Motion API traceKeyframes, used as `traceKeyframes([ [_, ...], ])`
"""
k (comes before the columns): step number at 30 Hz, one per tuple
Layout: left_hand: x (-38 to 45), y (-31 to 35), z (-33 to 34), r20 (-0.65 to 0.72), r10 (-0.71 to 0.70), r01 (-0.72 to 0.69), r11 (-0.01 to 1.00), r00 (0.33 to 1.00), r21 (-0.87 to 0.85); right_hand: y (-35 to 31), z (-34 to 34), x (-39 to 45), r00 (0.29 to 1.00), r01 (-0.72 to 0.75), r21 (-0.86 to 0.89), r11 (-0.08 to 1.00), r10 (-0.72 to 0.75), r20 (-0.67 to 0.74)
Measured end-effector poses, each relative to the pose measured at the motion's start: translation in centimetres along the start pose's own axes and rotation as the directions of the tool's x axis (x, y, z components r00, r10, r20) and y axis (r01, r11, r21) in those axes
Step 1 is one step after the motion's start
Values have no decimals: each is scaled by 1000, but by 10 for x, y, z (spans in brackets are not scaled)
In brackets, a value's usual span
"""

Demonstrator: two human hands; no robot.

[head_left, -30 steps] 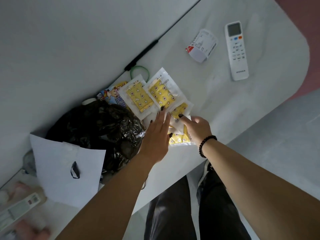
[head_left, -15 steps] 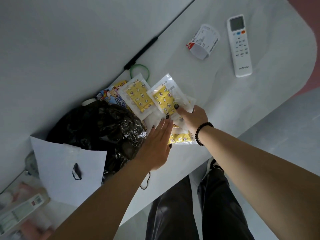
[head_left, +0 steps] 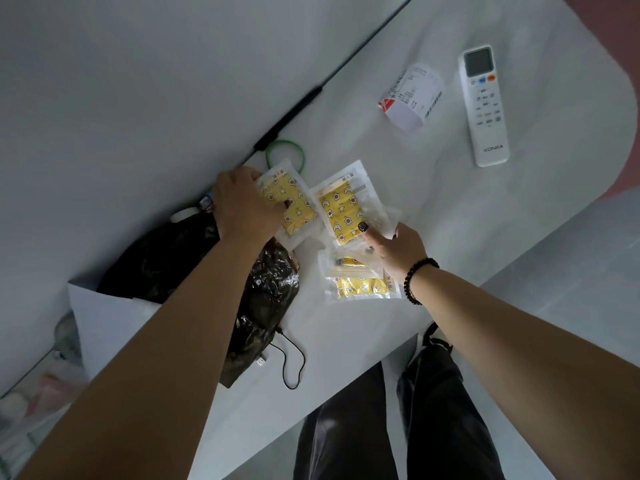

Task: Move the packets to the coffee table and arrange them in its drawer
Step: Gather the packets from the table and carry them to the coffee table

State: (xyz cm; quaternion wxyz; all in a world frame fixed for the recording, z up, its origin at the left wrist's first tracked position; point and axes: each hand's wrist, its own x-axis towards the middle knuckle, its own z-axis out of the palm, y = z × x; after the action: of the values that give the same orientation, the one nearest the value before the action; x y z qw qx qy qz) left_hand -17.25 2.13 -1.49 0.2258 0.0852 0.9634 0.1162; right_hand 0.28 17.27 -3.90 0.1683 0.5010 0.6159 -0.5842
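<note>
Packets lie in a loose cluster at centre frame on the white table [head_left: 485, 237]. All are clear-edged with yellow printed contents.

Left hand [head_left: 242, 206]: at centre left, fingers curled onto the left packet [head_left: 294, 206], gripping it at its left edge. That packet lies tilted, its upper corner just beside a green ring [head_left: 285, 155].

Right hand [head_left: 398, 249]: at centre right, thumb pressed on top of the middle packet [head_left: 341, 213], remaining fingers under or behind the packet and hidden; the hand pinches it. A dark bead bracelet [head_left: 417, 278] sits on this wrist.

Lower packets [head_left: 360, 278]: a small overlapping stack just below the middle packet, beside the right wrist. Exact count cannot be told.

Other items: a black plastic bag [head_left: 194, 271] at centre left, partly under the left forearm and touching the left packet's lower edge. A white paper bag [head_left: 104, 323] at lower left, overlapping the black bag. A thin black cable [head_left: 294, 362] runs out from under the black bag toward the table's near edge. A remote [head_left: 485, 105] lies at upper right, well apart from the packets, with a curled receipt [head_left: 412, 95] just to its left. A black cord [head_left: 294, 116] runs along the table's far edge toward the top of the frame.
</note>
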Motion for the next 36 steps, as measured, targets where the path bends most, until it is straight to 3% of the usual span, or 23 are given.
traceKeyframes([
  [6,3,3,-1,104,-39,53,989,994,-136,2,1,-4,997,67,9,998,-67,26],
  [10,-2,6,-4,10,-60,59,998,998,32,4,2,-10,992,121,102,987,-125,31],
  [16,5,-3,-8,117,-107,113,993,987,-45,3,-24,-14,982,189,152,970,-190,-8],
  [21,4,-8,-11,56,-83,79,995,995,60,4,-55,-21,972,226,134,965,-233,32],
  [26,-9,-23,-7,55,98,-84,972,994,-218,5,-68,-26,970,232,55,971,-235,66],
  [28,-14,-23,-4,58,123,-105,962,991,-252,3,-70,-30,970,227,56,972,-231,73],
  [30,-14,-21,1,65,124,-113,983,990,-146,2,-71,-33,970,223,63,973,-228,85],
  [33,-19,-8,7,191,135,-179,955,972,237,1,-70,-39,970,218,64,974,-224,96],
  [36,-17,9,12,230,189,-262,899,955,350,2,-70,-45,970,209,82,974,-217,106],
])
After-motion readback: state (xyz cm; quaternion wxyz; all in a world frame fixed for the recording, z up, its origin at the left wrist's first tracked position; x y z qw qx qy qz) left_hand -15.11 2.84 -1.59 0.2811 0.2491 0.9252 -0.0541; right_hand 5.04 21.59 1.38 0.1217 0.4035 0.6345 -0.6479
